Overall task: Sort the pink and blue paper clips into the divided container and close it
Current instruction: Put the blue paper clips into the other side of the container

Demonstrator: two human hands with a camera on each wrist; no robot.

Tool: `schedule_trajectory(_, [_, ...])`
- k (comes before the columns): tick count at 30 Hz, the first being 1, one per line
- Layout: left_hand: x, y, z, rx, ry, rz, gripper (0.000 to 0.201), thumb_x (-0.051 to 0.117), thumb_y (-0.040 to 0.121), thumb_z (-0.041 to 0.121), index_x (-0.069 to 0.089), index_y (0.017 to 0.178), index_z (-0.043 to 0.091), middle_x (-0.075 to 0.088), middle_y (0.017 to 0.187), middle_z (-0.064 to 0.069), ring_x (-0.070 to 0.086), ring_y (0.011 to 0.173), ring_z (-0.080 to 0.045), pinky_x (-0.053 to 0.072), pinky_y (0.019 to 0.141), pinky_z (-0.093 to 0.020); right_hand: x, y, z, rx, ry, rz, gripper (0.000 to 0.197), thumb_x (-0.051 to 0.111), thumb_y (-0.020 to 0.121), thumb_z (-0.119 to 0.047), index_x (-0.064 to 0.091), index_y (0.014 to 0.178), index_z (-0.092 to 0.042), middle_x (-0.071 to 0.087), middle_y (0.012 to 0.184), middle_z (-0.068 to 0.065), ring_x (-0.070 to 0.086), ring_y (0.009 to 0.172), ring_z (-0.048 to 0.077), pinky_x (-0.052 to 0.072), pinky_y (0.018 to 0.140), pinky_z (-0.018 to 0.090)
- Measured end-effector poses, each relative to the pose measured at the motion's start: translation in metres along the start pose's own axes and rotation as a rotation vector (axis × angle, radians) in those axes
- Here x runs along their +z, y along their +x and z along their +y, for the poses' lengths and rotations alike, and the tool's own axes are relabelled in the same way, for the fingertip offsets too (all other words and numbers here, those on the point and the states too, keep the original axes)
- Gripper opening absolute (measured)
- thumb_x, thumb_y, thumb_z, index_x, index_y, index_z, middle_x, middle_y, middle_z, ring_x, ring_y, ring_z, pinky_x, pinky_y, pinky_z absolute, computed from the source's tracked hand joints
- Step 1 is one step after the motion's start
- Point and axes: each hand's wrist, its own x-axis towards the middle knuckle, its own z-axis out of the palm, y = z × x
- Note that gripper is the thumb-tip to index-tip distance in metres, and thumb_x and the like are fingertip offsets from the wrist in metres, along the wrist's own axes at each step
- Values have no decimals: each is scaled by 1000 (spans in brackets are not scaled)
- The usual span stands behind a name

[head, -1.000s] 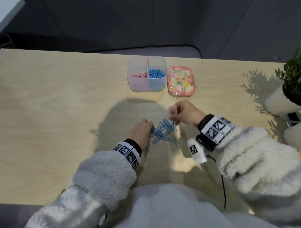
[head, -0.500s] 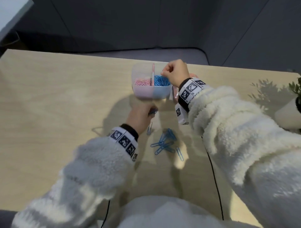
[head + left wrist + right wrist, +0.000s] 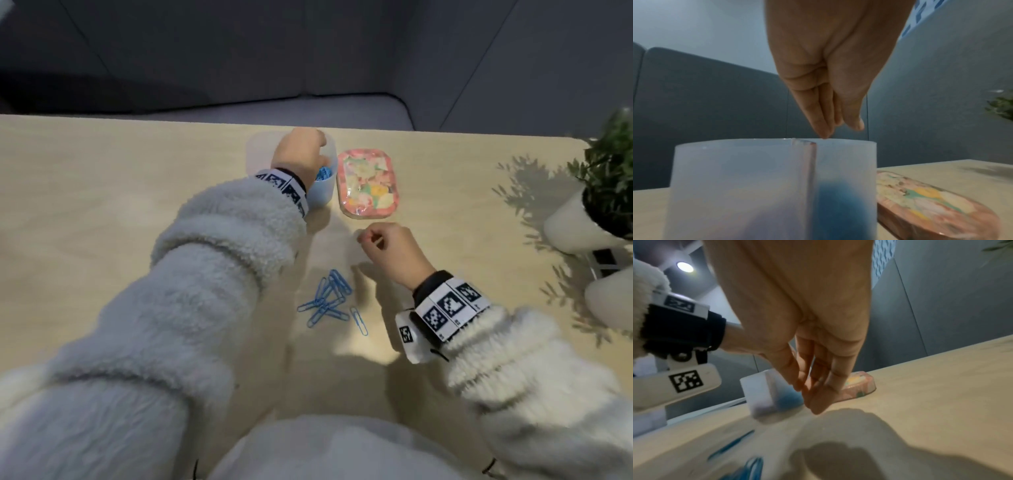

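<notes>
The translucent divided container (image 3: 322, 197) stands at the table's far middle, blue clips (image 3: 84, 173) showing in its right compartment. My left hand (image 3: 301, 154) hovers over that compartment; in the left wrist view its fingers (image 3: 823, 126) point straight down just above the rim (image 3: 849, 142) with nothing visible between them. A blue mass (image 3: 840, 203) shows through the wall right of the divider (image 3: 810, 178). Several blue paper clips (image 3: 327, 301) lie loose on the table. My right hand (image 3: 382, 243) hangs above the table beyond them, relaxed and holding nothing.
The floral pink lid (image 3: 366, 185) lies flat just right of the container. A potted plant (image 3: 603, 192) in a white pot stands at the right edge. The wooden table (image 3: 120, 192) ends at a grey sofa behind.
My left hand rose from the pile to above the container's blue compartment. My right hand came back from the container toward the loose clips. The pile holds fewer clips than a second ago.
</notes>
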Motion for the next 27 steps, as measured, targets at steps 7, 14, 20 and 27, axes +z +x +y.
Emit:
schedule_trajectory(7, [32, -79, -33, 173, 81, -33, 19, 47, 92, 19, 63, 98, 11, 63, 98, -6, 57, 90, -26, 44, 78, -35, 30, -32, 17, -20, -254, -251, 52, 80, 64, -41, 58, 98, -9, 51, 100, 10, 50, 94, 27, 44, 82, 34])
schedule_trajectory(14, [92, -136, -53, 92, 299, -272, 70, 40, 90, 52, 25, 143, 8, 21, 155, -10, 23, 140, -29, 27, 114, -42, 55, -42, 2, -213, -434, -282, 63, 76, 67, -37, 53, 121, -15, 47, 116, 8, 42, 109, 25, 42, 93, 34])
schedule_trajectory(20, [99, -179, -43, 264, 268, -224, 75, 39, 79, 61, 48, 127, 5, 48, 130, -15, 47, 113, -32, 36, 102, -38, 61, -49, 10, -176, -316, -203, 30, 56, 88, -15, 63, 117, -10, 57, 110, 11, 49, 107, 25, 37, 91, 27])
schedule_trajectory(27, [99, -183, -36, 194, 12, -159, 23, 50, 92, 17, 62, 110, 9, 54, 117, -11, 49, 103, -29, 40, 88, -33, 66, -53, 5, -174, -393, -172, 13, 49, 89, -9, 57, 100, -7, 52, 108, 12, 45, 103, 27, 45, 82, 36])
